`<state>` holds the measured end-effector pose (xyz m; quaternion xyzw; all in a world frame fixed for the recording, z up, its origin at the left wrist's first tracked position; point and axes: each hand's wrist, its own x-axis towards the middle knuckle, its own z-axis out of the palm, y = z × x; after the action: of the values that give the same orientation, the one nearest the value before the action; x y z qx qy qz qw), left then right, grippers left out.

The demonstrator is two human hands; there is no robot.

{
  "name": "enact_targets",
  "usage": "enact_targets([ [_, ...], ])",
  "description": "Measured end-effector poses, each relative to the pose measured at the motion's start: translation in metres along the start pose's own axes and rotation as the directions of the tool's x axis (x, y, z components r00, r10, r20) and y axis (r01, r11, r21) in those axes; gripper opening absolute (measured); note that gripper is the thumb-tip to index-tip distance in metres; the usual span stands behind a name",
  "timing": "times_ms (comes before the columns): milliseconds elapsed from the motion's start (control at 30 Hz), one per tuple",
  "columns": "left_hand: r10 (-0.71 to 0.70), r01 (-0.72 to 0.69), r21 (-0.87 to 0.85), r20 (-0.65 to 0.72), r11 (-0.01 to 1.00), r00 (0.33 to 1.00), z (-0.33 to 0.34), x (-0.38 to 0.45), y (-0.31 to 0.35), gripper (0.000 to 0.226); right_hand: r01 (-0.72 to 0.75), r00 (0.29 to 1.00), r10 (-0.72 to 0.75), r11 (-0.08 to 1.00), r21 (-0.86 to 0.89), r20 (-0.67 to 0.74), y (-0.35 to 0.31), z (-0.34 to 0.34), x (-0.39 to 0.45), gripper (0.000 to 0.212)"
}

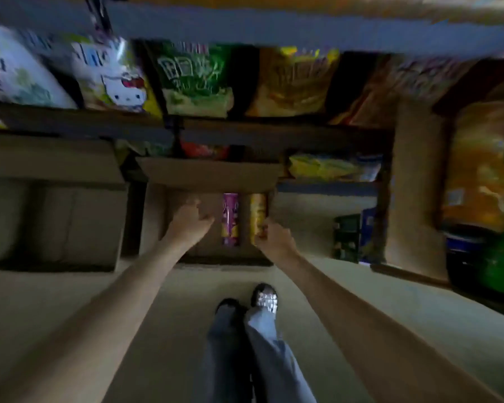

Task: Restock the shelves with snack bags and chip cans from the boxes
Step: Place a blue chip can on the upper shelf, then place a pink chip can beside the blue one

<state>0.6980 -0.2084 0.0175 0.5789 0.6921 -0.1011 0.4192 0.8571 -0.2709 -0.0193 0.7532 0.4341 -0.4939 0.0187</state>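
Observation:
An open cardboard box (154, 216) stands on the floor under the shelves. Inside it lie a purple chip can (230, 219) and a yellow chip can (257, 213), side by side. My right hand (272, 235) grips the near end of the yellow can. Over the box's bare left half hovers my left hand (188, 219), fingers loosely curled and holding nothing. Snack bags line the shelf above, among them a green bag (195, 80) and a yellow bag (294, 82). The picture is blurred.
A second open box (50, 216) sits to the left on the floor. At the right stands a tall box (416, 181) with orange and green bags. A lower shelf holds a yellow bag (329, 167). My feet (248, 301) are on the floor just behind the box.

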Motion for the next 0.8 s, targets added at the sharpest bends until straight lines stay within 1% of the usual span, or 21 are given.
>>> enact_targets([
  [33, -0.034, 0.034, -0.03, 0.002, 0.999, 0.999, 0.016, 0.023, -0.018, 0.047, -0.031, 0.999, 0.031, 1.0, 0.006, 0.02, 0.008, 0.022, 0.027, 0.04],
  [100, -0.051, 0.05, -0.073, -0.014, 0.996, 0.999, 0.051, 0.073, -0.051, 0.041, -0.068, 0.997, 0.067, 0.997, 0.028, 0.037, 0.026, 0.065, 0.083, 0.04],
  [167, -0.06, 0.054, -0.119, -0.053, 0.991, 0.997, 0.087, 0.118, -0.085, 0.036, -0.076, 0.997, 0.076, 0.997, 0.03, 0.02, 0.044, 0.111, 0.142, 0.048],
  [233, -0.1, 0.081, -0.209, -0.083, 0.975, 0.992, 0.124, 0.158, -0.122, 0.034, -0.076, 0.997, 0.076, 0.997, 0.019, 0.017, 0.057, 0.154, 0.202, 0.059],
  [300, -0.14, 0.108, -0.288, -0.095, 0.952, 0.986, 0.157, 0.195, -0.154, 0.031, -0.108, 0.994, 0.108, 0.993, 0.042, 0.014, 0.067, 0.194, 0.26, 0.059],
  [367, -0.155, 0.104, -0.334, -0.13, 0.937, 0.979, 0.184, 0.234, -0.185, 0.033, -0.15, 0.989, 0.149, 0.983, 0.109, 0.017, 0.074, 0.231, 0.312, 0.059],
  [467, -0.173, 0.087, -0.392, -0.191, 0.916, 0.966, 0.21, 0.276, -0.214, 0.039, -0.178, 0.982, 0.185, 0.969, 0.174, -0.024, 0.082, 0.267, 0.366, 0.073],
  [500, -0.171, 0.083, -0.389, -0.198, 0.918, 0.965, 0.217, 0.283, -0.22, 0.039, -0.178, 0.982, 0.188, 0.961, 0.21, -0.026, 0.084, 0.274, 0.375, 0.074],
  [533, -0.168, 0.081, -0.394, -0.191, 0.916, 0.967, 0.221, 0.284, -0.223, 0.039, -0.181, 0.981, 0.192, 0.952, 0.245, -0.022, 0.084, 0.278, 0.377, 0.072],
  [600, -0.154, 0.071, -0.426, -0.164, 0.902, 0.974, 0.224, 0.274, -0.224, 0.038, -0.192, 0.981, 0.186, 0.92, 0.342, 0.05, 0.081, 0.276, 0.361, 0.058],
  [667, -0.177, 0.094, -0.52, -0.112, 0.849, 0.978, 0.207, 0.252, -0.21, 0.038, -0.198, 0.973, 0.109, 0.851, 0.486, 0.205, 0.069, 0.255, 0.325, 0.049],
  [733, -0.199, 0.149, -0.673, 0.003, 0.725, 0.98, 0.174, 0.218, -0.184, 0.049, -0.181, 0.942, -0.03, 0.796, 0.578, 0.335, 0.047, 0.218, 0.275, 0.046],
  [767, -0.176, 0.165, -0.742, 0.065, 0.649, 0.982, 0.153, 0.198, -0.169, 0.058, -0.169, 0.92, -0.092, 0.782, 0.6, 0.38, 0.032, 0.193, 0.242, 0.04],
  [800, -0.137, 0.182, -0.786, 0.125, 0.591, 0.983, 0.127, 0.176, -0.152, 0.06, -0.159, 0.892, -0.157, 0.77, 0.618, 0.424, 0.017, 0.167, 0.207, 0.035],
])
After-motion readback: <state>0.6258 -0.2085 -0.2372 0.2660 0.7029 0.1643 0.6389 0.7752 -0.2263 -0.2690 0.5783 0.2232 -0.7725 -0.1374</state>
